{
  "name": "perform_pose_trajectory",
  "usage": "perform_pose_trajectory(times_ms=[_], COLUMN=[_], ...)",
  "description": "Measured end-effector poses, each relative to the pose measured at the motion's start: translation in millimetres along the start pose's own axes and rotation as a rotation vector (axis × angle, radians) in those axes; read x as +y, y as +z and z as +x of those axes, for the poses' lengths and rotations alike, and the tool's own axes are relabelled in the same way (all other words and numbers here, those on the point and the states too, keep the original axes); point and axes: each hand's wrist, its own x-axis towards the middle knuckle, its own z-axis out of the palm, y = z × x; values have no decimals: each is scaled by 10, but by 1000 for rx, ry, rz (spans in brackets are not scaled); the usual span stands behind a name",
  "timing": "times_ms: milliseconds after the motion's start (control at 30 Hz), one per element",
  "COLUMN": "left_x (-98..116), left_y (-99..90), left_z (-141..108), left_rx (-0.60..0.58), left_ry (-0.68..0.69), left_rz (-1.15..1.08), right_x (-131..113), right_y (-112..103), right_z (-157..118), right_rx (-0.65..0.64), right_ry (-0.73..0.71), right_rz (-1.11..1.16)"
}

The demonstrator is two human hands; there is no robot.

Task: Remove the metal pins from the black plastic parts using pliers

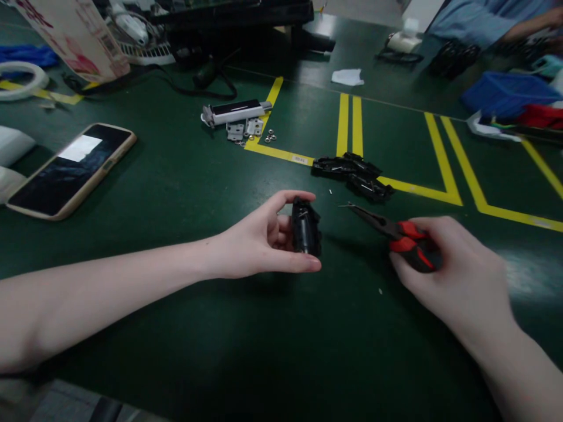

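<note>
My left hand (281, 237) grips a small black plastic part (307, 230) between thumb and fingers, holding it over the green table. In my right hand (453, 264) are needle-nose pliers (409, 240) with red and black handles. Their jaws point left toward the black part, apart from it, and a thin wire-like piece (344, 205) shows at the tip. Just beyond the pliers, several similar black plastic parts (347, 170) lie in a loose pile. A tiny light pin (331, 191) rests on the table near the pile.
A phone (70, 170) lies at the left, by a roll of tape (21, 81). Behind my left hand are a white-and-black device (237, 111), metal brackets (244, 129) and small rings (270, 136). A blue bin (505, 94) stands at right, near another person's sleeve (479, 20).
</note>
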Motion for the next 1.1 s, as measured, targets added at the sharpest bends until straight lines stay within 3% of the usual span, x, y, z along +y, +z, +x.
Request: perform_pose_trajectory(times_ms=[133,433,633,867,1100], left_x=[-26,-11,-3,-3,-31], left_y=[12,38,18,48,88], left_z=[-3,-27,-24,-16,-9], left_rx=[64,62,90,250,304], left_ry=[26,10,29,106,81], left_rz=[18,34,80,100,47], right_x=[36,38,58,16,74], right_y=[67,118,112,80,157], right_z=[70,63,32,-26,-92], right_rx=[-49,5,35,-29,-14], right_ry=[90,169,119,-38,-56], right_rz=[35,119,179,242,286])
